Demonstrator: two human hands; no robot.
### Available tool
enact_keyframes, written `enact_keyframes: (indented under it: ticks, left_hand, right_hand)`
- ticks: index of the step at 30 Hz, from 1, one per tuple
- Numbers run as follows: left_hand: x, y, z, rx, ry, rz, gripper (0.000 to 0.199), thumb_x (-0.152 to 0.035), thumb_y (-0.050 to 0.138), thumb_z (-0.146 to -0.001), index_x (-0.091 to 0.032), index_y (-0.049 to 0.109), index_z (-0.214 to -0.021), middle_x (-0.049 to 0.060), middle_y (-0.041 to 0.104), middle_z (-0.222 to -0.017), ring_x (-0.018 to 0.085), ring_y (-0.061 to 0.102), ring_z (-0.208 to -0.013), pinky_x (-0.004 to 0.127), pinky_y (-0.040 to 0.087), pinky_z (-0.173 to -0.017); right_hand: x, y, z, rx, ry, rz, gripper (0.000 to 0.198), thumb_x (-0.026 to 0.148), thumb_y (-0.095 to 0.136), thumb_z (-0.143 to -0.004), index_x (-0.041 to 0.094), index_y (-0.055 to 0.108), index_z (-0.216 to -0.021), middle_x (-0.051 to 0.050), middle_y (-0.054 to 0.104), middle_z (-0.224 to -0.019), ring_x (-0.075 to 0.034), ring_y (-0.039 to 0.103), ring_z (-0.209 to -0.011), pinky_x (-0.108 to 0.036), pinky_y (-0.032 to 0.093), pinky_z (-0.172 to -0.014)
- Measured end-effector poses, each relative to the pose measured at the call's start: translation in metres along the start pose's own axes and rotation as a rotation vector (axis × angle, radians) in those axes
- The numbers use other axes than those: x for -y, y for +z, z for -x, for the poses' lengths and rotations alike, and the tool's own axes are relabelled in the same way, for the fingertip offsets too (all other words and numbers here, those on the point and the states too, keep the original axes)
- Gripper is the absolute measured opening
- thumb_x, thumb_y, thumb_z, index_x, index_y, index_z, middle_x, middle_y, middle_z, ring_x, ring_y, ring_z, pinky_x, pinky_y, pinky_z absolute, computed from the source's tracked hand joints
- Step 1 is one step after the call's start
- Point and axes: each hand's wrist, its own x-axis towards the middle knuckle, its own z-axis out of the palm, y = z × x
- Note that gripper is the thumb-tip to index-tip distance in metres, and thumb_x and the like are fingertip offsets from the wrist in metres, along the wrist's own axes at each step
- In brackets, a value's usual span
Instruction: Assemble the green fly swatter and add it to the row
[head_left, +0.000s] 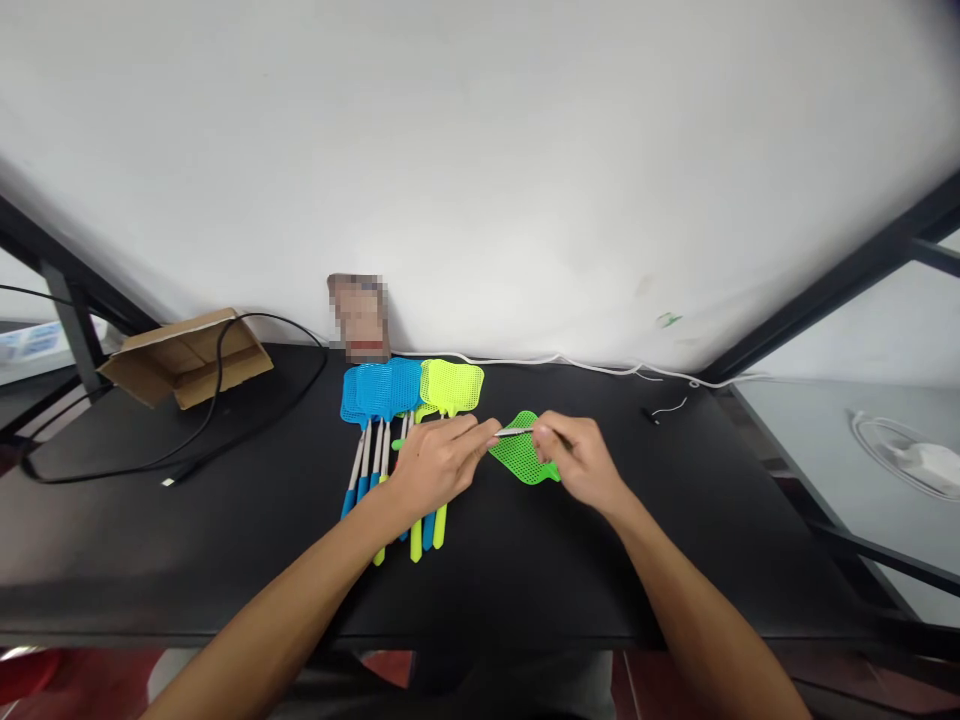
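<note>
My left hand (442, 455) is closed, its fingertips pinching one end of a thin metal rod (514, 432). My right hand (577, 455) grips the rod's other end, so it lies nearly level between both hands. Just under the rod is a bright green fly swatter head (529, 465) with a mesh face. Its neck runs to beneath my right hand, and whether the rod joins it is hidden. Left of and partly under my left hand lie several fly swatters with blue heads (375, 390), yellow-green heads (452, 385) and metal shafts.
An open cardboard box (187, 360) sits at the left of the black table (262, 570), with a black cable (217, 390) looped over it. A blurred-out upright object (364, 318) leans on the wall. A white cord (525, 360) runs along the back; a small black piece (649, 415) lies right.
</note>
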Motion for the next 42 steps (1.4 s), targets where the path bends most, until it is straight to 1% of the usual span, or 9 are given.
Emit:
enact_keyframes:
  ticks: [6, 15, 19, 23, 26, 32, 37, 39, 42]
  left_hand:
    - [0.027, -0.016, -0.003, -0.006, -0.041, -0.032, 0.02, -0.027, 0.054, -0.104, -0.019, 0.071, -0.109, -0.002, 0.062, -0.067, 0.011, 0.053, -0.057, 0.027, 0.024, -0.051]
    - [0.043, -0.026, -0.002, -0.011, -0.065, -0.006, 0.025, -0.029, 0.053, -0.104, -0.018, 0.074, -0.109, 0.002, 0.07, -0.073, 0.013, 0.061, -0.06, 0.026, 0.03, -0.051]
    - [0.034, -0.02, -0.003, -0.048, -0.047, -0.069, 0.022, -0.026, 0.054, -0.103, -0.019, 0.074, -0.106, 0.0, 0.069, -0.07, 0.012, 0.059, -0.056, 0.027, 0.029, -0.048]
    - [0.005, -0.006, 0.0, -0.01, -0.026, 0.013, 0.023, -0.023, 0.052, -0.103, -0.017, 0.07, -0.115, 0.002, 0.072, -0.08, 0.013, 0.062, -0.063, 0.027, 0.035, -0.052]
    - [-0.011, 0.005, 0.005, -0.011, -0.061, 0.07, 0.025, -0.021, 0.05, -0.103, -0.016, 0.068, -0.12, 0.003, 0.069, -0.079, 0.013, 0.06, -0.062, 0.027, 0.036, -0.054]
    - [-0.018, 0.008, 0.005, 0.012, -0.164, 0.192, 0.024, -0.023, 0.049, -0.104, -0.017, 0.07, -0.114, 0.003, 0.067, -0.078, 0.013, 0.057, -0.062, 0.027, 0.036, -0.055]
    - [-0.02, -0.02, -0.012, 0.027, -0.541, 0.639, 0.032, -0.038, 0.046, -0.106, -0.017, 0.068, -0.094, -0.001, 0.056, -0.065, 0.012, 0.051, -0.057, 0.026, 0.038, -0.056]
    - [-0.02, -0.027, -0.018, 0.037, -0.703, 0.993, 0.035, -0.045, 0.043, -0.106, -0.018, 0.063, -0.095, -0.004, 0.049, -0.062, 0.009, 0.043, -0.047, 0.024, 0.033, -0.048]
    - [-0.02, -0.025, -0.019, 0.012, -0.874, 1.316, 0.034, -0.048, 0.043, -0.105, -0.019, 0.057, -0.096, -0.005, 0.052, -0.06, 0.009, 0.04, -0.041, 0.023, 0.032, -0.044]
  right_hand:
    - [-0.018, -0.042, -0.007, -0.444, 0.057, -0.384, 0.039, 0.039, 0.061, -0.101, 0.021, 0.053, -0.068, 0.005, 0.039, -0.058, -0.013, 0.045, -0.051, -0.03, 0.034, -0.053]
    - [-0.023, -0.055, -0.009, -0.615, 0.03, -0.409, 0.04, 0.045, 0.063, -0.1, 0.022, 0.05, -0.07, 0.007, 0.033, -0.059, -0.011, 0.041, -0.049, -0.028, 0.036, -0.05]
    - [-0.021, -0.027, -0.008, -0.487, 0.075, -0.323, 0.045, 0.05, 0.05, -0.105, 0.023, 0.041, -0.07, 0.007, 0.035, -0.058, -0.012, 0.045, -0.05, -0.029, 0.038, -0.054]
    - [-0.005, 0.016, 0.0, -0.18, 0.108, -0.157, 0.046, 0.048, 0.037, -0.109, 0.023, 0.041, -0.071, 0.003, 0.047, -0.059, -0.013, 0.048, -0.054, -0.03, 0.038, -0.058]
    - [0.006, 0.037, 0.008, -0.111, 0.123, -0.055, 0.039, 0.045, 0.034, -0.11, 0.025, 0.04, -0.077, 0.003, 0.046, -0.062, -0.015, 0.046, -0.054, -0.03, 0.037, -0.057]
    - [0.008, 0.034, 0.008, 0.002, 0.132, 0.08, 0.032, 0.043, 0.03, -0.11, 0.025, 0.044, -0.087, 0.002, 0.052, -0.068, -0.017, 0.049, -0.058, -0.032, 0.039, -0.061]
    - [-0.004, 0.013, -0.003, -0.162, 0.147, 0.404, 0.042, 0.05, 0.029, -0.109, 0.022, 0.06, -0.105, -0.01, 0.066, -0.099, -0.026, 0.061, -0.096, -0.04, 0.046, -0.084]
    - [-0.012, 0.015, -0.003, -0.105, 0.21, 0.615, 0.049, 0.063, 0.045, -0.1, 0.019, 0.061, -0.115, -0.016, 0.065, -0.115, -0.034, 0.057, -0.11, -0.046, 0.046, -0.089]
    - [-0.018, 0.027, 0.001, 0.036, 0.242, 0.8, 0.081, 0.075, 0.072, -0.074, 0.016, 0.058, -0.128, -0.022, 0.058, -0.127, -0.042, 0.052, -0.116, -0.054, 0.046, -0.093]
